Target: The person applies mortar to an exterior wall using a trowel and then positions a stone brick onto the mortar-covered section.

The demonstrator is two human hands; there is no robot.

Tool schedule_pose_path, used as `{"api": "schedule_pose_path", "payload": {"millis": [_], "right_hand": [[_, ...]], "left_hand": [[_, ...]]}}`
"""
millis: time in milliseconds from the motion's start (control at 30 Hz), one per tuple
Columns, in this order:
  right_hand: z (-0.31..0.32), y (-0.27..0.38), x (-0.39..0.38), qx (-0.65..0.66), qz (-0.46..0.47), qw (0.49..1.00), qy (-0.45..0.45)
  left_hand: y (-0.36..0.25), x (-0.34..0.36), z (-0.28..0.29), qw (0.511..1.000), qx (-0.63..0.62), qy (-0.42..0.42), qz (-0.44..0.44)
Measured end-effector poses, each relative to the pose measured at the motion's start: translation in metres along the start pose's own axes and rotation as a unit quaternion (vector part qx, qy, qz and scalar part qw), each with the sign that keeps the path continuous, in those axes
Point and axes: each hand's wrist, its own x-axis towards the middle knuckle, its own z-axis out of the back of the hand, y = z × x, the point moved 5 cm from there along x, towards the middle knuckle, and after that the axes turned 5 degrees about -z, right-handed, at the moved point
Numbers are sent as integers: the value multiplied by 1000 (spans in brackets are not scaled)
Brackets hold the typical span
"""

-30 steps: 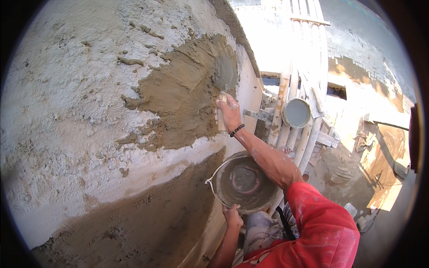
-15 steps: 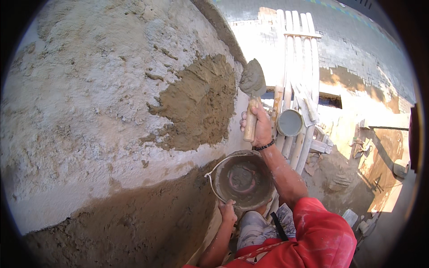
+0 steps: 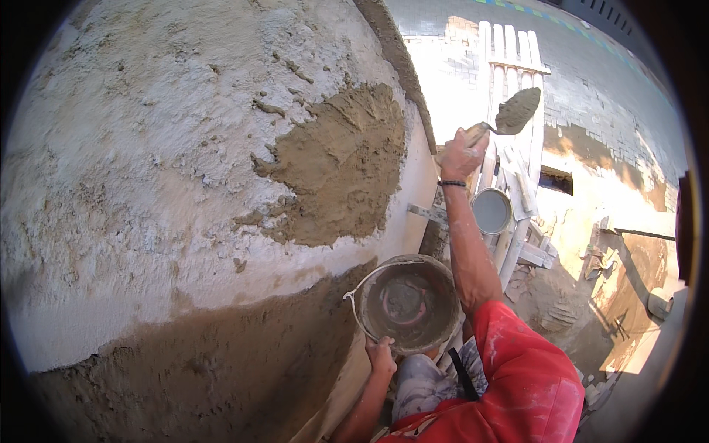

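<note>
My right hand (image 3: 464, 156) is wrapped round the wooden handle of a trowel (image 3: 517, 111), its blade loaded with wet grey-brown mortar and held out over the poles, away from the wall. My left hand (image 3: 380, 354) grips the near rim of a bucket (image 3: 442, 334) in front of my legs. Mortar lies in the bottom of that bucket, and its wire handle leans to the left side. On the rough whitish wall (image 3: 185, 162) at the left spreads a patch of wet mortar (image 3: 340, 170). A darker, smooth mortar band (image 3: 221, 362) covers the lower wall.
Long pale poles (image 3: 509, 55) joined by a crosspiece run away from me at the right. A round container of grey liquid (image 3: 491, 211) sits beside them. Wood scraps (image 3: 535, 251) and rubble lie on the ground, with paving (image 3: 591, 81) farther off.
My right hand has carried the loaded trowel up and to the right, turning its blade rightward, away from the wall. My left hand still holds the bucket. The view has shifted slightly.
</note>
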Motion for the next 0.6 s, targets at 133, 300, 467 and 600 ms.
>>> {"api": "schedule_pose_path", "payload": {"millis": [133, 300, 467, 600], "right_hand": [[-79, 22, -138, -185, 260, 895, 313], [-8, 95, -200, -53, 242, 880, 404], [140, 101, -154, -248, 170, 785, 541], [256, 134, -110, -395, 70, 726, 558]], "left_hand": [[-1, -11, -5, 997, 25, 29, 63], [-33, -30, -26, 997, 10, 45, 55], [-51, -28, -48, 997, -29, 67, 7], [-87, -35, -82, 993, -19, 112, -18]]}}
